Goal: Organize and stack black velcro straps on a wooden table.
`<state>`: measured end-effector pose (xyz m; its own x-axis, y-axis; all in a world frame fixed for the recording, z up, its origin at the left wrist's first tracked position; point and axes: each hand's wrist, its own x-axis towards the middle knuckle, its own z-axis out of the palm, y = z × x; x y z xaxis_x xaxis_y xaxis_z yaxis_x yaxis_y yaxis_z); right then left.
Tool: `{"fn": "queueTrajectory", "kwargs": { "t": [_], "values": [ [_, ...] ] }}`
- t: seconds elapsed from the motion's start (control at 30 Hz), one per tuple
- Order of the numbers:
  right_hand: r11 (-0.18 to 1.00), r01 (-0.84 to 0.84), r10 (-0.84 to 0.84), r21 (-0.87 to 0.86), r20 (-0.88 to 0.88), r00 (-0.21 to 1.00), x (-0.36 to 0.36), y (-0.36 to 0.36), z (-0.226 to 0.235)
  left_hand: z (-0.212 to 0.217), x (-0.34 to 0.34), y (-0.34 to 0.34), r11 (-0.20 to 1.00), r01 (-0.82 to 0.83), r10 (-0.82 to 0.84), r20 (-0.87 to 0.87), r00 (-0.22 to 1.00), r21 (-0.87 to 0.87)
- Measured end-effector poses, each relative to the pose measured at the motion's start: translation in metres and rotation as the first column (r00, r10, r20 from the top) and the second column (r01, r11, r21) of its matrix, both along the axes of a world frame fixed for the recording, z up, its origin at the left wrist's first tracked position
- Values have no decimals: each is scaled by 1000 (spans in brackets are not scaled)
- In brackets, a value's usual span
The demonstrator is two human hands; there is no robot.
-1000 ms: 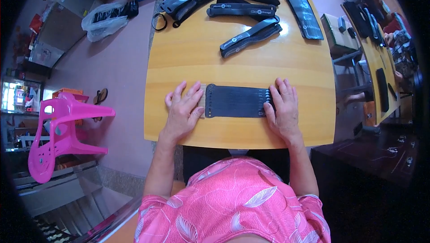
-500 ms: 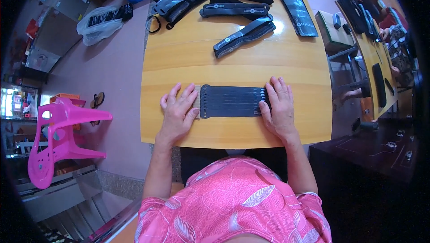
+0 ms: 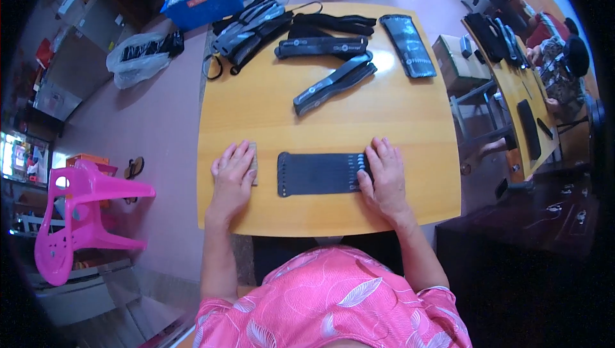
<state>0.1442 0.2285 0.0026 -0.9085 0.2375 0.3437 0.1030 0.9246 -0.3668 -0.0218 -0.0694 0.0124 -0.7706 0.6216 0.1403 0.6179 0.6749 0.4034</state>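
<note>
Several thin black straps lie side by side in a flat block on the wooden table. Rounded ends with small holes line up at their left, pale marks at their right. My right hand rests flat over the right end, fingers stretched out and thumb on the straps. Apart from the straps, to the left, my left hand is closed over a flat brown piece; only its right edge shows, and its kind is hidden.
Folded black-and-grey strap bundles lie farther back, with a larger pile at the back left and a wrapped black pack at the back right. A blue crate stands beyond. Left is a pink stool; people sit at another table on the right.
My left hand has slid left with the brown piece, opening a gap to the straps' left end. My right hand stays at their right end. The whole view has tilted, showing more at the back.
</note>
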Motion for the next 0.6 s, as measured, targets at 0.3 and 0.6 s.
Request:
{"fn": "queueTrajectory", "kwargs": {
  "t": [0.3, 0.6],
  "values": [
    [993, -16, 14, -119, -22, 1000, -1, 8, 5, 19, -42, 37, 974, 30, -29, -8, 1000, 225],
    [959, -21, -18, -281, -137, 990, -81, 67, 27, 18, -70, 162, 947, 294, -266, -199, 943, 132]
  ]
}}
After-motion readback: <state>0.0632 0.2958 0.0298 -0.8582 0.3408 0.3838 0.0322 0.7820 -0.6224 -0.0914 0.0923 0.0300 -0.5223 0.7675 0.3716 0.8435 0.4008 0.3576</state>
